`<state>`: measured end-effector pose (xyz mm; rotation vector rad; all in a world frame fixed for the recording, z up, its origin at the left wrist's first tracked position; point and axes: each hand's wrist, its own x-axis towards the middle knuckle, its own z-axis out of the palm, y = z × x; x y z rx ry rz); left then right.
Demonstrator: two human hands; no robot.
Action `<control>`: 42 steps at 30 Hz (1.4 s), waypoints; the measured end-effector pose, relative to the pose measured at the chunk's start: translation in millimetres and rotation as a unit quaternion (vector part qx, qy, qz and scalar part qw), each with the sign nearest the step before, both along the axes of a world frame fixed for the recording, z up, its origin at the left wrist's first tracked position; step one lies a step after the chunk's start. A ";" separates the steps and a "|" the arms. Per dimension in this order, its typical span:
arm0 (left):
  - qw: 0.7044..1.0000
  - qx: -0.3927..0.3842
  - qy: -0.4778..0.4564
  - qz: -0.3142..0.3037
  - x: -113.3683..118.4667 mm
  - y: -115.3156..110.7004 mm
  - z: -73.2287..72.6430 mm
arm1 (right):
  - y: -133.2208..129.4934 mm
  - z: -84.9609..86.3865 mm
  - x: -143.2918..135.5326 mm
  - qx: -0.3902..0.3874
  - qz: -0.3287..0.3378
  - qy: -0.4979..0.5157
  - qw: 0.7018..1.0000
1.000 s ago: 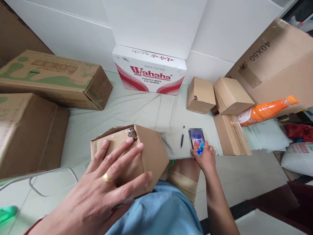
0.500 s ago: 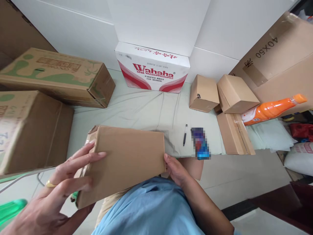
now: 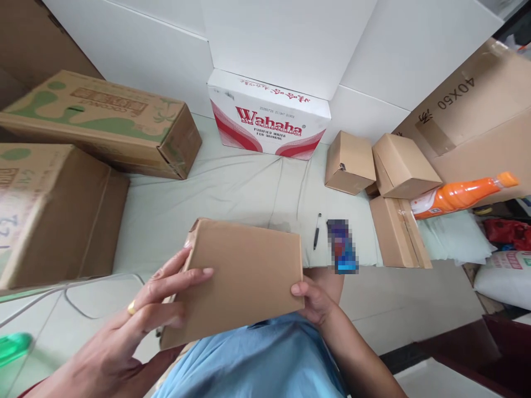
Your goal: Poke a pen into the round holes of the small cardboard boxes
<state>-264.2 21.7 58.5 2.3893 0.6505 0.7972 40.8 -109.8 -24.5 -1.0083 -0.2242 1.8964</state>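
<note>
Close to my body, over the front edge of the cloth-covered surface, I hold a plain brown cardboard box [image 3: 243,276] between both hands. My left hand [image 3: 143,315], with a gold ring, grips its left end, fingers lying over the top face and thumb underneath. At the right end, my right hand [image 3: 313,298] pinches the box's edge with its thumb on the near side; its other fingers are mostly hidden. A black pen [image 3: 317,232] and a phone with a blurred screen [image 3: 342,246] lie on the cloth just beyond the right hand.
A white-and-red Wahaha carton [image 3: 269,119] stands against the wall. Green-printed cartons [image 3: 103,121] occupy the left. Small brown boxes [image 3: 350,163] sit at right, beside an orange bottle [image 3: 464,196] and a large carton [image 3: 477,110]. Pale green cloth [image 3: 207,193] covers the surface.
The cardboard box and both hands have shifted right in the view, and the box looks slightly turned. Both hands keep their grip. The background has shifted a little too.
</note>
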 end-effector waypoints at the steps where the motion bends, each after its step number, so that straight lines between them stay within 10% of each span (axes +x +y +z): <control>1: 0.999 -0.030 -0.010 -0.005 2.9 -0.8 0.2 | -3.7 4.1 6.5 -0.006 -0.027 -0.026 0.999; 7: 0.997 -0.060 -0.003 0.042 16.1 -2.2 3.4 | -26.9 34.4 58.4 -0.023 -0.235 -0.156 0.959; 14: 0.997 -0.046 0.057 0.031 20.4 -2.9 -8.5 | -49.1 73.9 85.8 -0.054 -0.495 -0.257 0.828; 25: 0.994 0.020 0.062 -0.093 42.1 7.0 -23.2 | -55.0 19.4 98.6 -0.069 -0.619 -0.407 0.668; 42: 0.993 -0.002 0.073 -0.092 33.5 5.7 -49.6 | -79.3 -2.3 75.3 -0.130 -0.576 -0.400 0.701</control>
